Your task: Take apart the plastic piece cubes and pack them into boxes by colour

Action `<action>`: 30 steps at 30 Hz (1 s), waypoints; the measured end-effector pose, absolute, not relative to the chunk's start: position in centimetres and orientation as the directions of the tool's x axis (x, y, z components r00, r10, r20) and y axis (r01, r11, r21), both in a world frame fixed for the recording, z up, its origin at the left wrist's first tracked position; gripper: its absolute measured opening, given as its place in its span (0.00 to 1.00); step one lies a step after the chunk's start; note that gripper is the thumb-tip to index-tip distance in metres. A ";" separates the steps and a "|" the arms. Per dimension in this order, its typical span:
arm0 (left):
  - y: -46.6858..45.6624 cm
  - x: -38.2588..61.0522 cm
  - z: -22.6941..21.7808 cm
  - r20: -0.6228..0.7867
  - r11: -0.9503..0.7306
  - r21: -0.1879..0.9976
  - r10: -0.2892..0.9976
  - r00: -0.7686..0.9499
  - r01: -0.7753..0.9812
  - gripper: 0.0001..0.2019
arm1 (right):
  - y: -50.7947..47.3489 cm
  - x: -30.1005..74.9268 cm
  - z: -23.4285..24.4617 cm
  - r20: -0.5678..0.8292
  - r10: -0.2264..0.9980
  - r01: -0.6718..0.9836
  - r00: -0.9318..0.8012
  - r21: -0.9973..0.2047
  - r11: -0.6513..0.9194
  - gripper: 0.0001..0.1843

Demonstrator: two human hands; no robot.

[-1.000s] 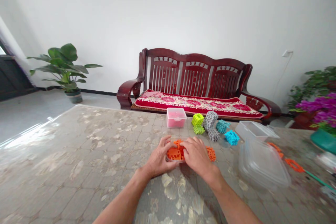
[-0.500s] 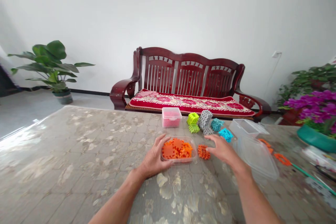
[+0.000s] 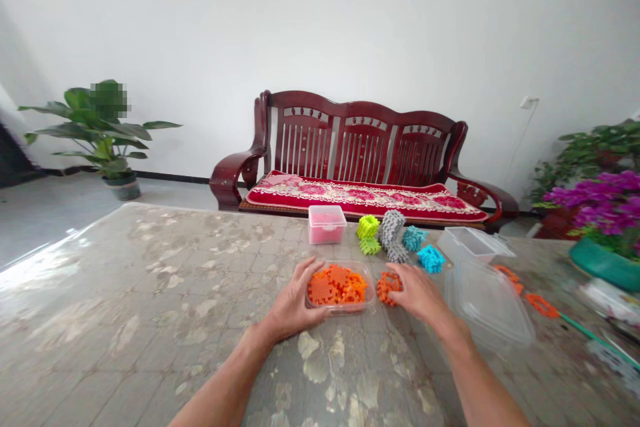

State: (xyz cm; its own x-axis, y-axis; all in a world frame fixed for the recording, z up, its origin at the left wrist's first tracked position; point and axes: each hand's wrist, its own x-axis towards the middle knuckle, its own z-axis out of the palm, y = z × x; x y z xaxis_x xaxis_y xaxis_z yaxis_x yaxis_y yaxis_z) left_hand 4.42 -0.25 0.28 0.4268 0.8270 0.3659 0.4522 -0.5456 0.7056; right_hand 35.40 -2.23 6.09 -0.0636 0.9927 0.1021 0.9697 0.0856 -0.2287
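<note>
My left hand [image 3: 296, 300] is curled round the left end of a clear plastic box [image 3: 371, 299], thumb at the near side and fingers at the far side. Inside lie several loose orange interlocking blocks [image 3: 340, 284]. Just right of the box, my right hand [image 3: 414, 291] has its thumb and fingers closed round an orange block assembly [image 3: 387, 288], which rests on the table. Behind it stand lime-green blocks [image 3: 369, 235], a grey block assembly [image 3: 392, 233] and two blue block assemblies [image 3: 431, 258].
A lidded box of pink pieces [image 3: 327, 225] stands behind the orange one. To the right are an open clear box [image 3: 465, 245], a clear lid [image 3: 490, 307], orange rings [image 3: 541, 305] and a flower pot [image 3: 605, 263]. A wooden bench [image 3: 360, 127] stands beyond the patterned table [image 3: 165, 320].
My right hand has come down and slightly left, and its fingers now close round the orange block assembly. The left hand stays on the box.
</note>
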 end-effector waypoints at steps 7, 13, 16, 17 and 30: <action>-0.3 4.5 0.4 0.380 -0.561 0.699 0.816 0.435 0.443 0.39 | -1.0 31.8 8.9 0.199 0.939 0.869 -0.280 -0.363 0.336 0.32; -0.2 4.4 0.1 0.407 -0.583 0.687 0.803 0.435 0.433 0.39 | -0.1 29.7 8.9 0.099 0.935 0.872 -0.339 -0.339 0.352 0.28; -0.2 4.4 0.1 0.409 -0.588 0.683 0.800 0.439 0.434 0.40 | -0.2 29.8 8.7 0.091 0.928 0.863 -0.362 -0.343 0.371 0.24; -0.2 4.5 0.2 0.410 -0.589 0.682 0.799 0.440 0.433 0.40 | -0.2 29.9 8.7 0.095 0.923 0.859 -0.372 -0.342 0.382 0.22; -0.2 4.5 0.3 0.419 -0.595 0.681 0.794 0.440 0.426 0.38 | -0.3 28.2 8.0 0.118 0.898 0.870 -0.424 -0.222 0.440 0.17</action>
